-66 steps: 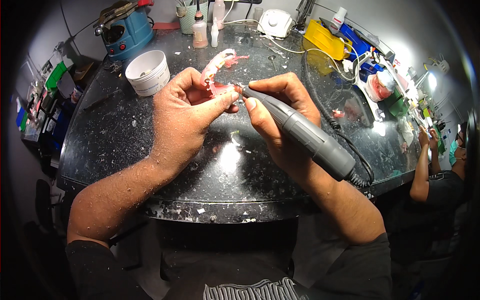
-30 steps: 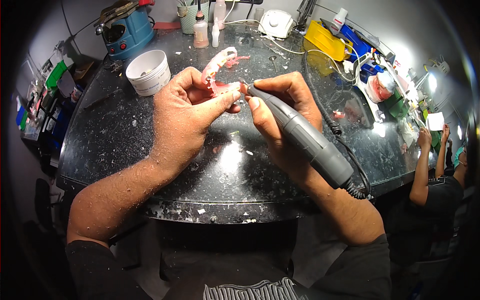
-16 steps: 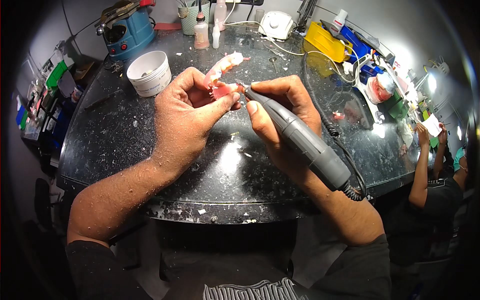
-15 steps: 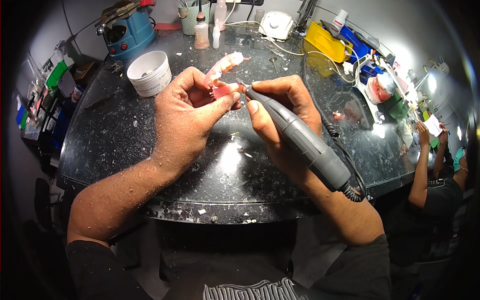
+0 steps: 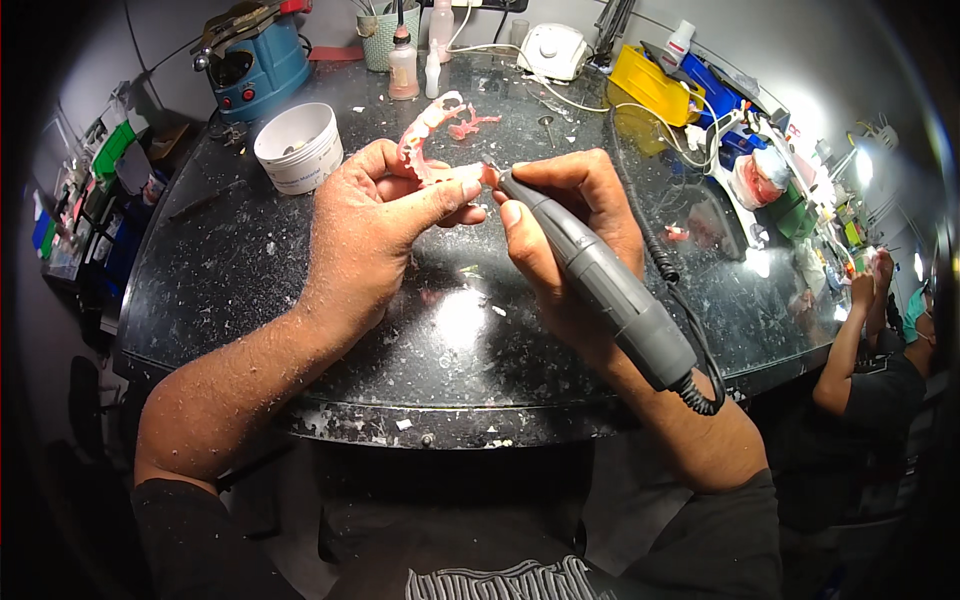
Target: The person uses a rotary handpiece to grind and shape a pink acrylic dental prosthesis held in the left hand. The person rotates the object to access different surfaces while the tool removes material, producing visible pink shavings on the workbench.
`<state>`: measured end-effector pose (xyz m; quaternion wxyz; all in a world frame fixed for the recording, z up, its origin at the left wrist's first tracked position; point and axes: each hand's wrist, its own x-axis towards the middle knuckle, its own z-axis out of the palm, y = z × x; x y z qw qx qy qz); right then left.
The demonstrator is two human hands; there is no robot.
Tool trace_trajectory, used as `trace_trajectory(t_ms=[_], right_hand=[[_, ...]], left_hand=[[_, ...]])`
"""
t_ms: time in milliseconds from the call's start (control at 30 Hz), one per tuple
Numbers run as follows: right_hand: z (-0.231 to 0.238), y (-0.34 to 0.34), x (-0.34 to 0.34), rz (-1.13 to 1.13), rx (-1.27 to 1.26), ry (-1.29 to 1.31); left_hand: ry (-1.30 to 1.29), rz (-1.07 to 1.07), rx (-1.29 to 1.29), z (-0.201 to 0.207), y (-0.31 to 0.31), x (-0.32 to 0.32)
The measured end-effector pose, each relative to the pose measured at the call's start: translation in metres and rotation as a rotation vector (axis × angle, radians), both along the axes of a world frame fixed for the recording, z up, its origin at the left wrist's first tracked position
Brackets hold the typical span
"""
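Above the middle of the bench, my left hand (image 5: 365, 215) pinches a pink denture (image 5: 412, 147) between thumb and fingers. Its curved arch stands up past my fingertips, with pale teeth along it. Part of the denture is hidden by my thumb. My right hand (image 5: 585, 215) is wrapped round a dark grey rotary handpiece (image 5: 605, 285), its coiled cable trailing from the rear end. The handpiece's small bur (image 5: 488, 163) is at the denture's right end, close to my left thumb; whether it touches I cannot tell. Fine pink dust covers my left hand and forearm.
A white tub (image 5: 298, 150) stands left of my hands. Pink scraps (image 5: 474, 124) lie behind the denture. Farther back are a blue machine (image 5: 255, 70), a bottle (image 5: 403, 70), a white control box (image 5: 553, 50) and a yellow bin (image 5: 652, 85). A person (image 5: 880, 385) works at right.
My left hand has turned the denture, so its arch now stands more upright and shifted left. The handpiece has moved slightly with my right hand. The person at right has lowered their hands.
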<state>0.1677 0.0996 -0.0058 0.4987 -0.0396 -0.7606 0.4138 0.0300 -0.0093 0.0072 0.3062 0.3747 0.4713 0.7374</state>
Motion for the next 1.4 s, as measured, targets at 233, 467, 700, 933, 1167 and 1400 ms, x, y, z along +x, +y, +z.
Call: trace_trajectory(t_ms=[233,467,700,933,1167,1400], right_hand=[[-0.0011,0.0028,0.0014,-0.019,0.056,-0.032],[-0.0008,0.0020,0.0002,0.016,0.041,-0.021],[-0.0013,0.0045,0.0006,-0.013,0.060,-0.049],[0.0015,-0.0006,0.0001,0.020,0.012,-0.043],[0.0023,0.0029,0.0023,0.018,0.177,-0.006],[-0.0034,0.0007,-0.0024,0.080,0.143,0.060]], left_hand=[[0.010,-0.030,-0.030,-0.0018,0.0038,-0.0049],[0.026,-0.021,-0.047,-0.0037,0.0035,-0.0062],[0.047,0.009,-0.060,0.0005,0.0002,-0.0009],[0.117,0.050,0.007,-0.0043,-0.0008,-0.0017],[0.123,0.051,0.064,-0.0055,0.0012,-0.0008],[0.142,0.064,0.089,-0.0062,0.0001,-0.0012]])
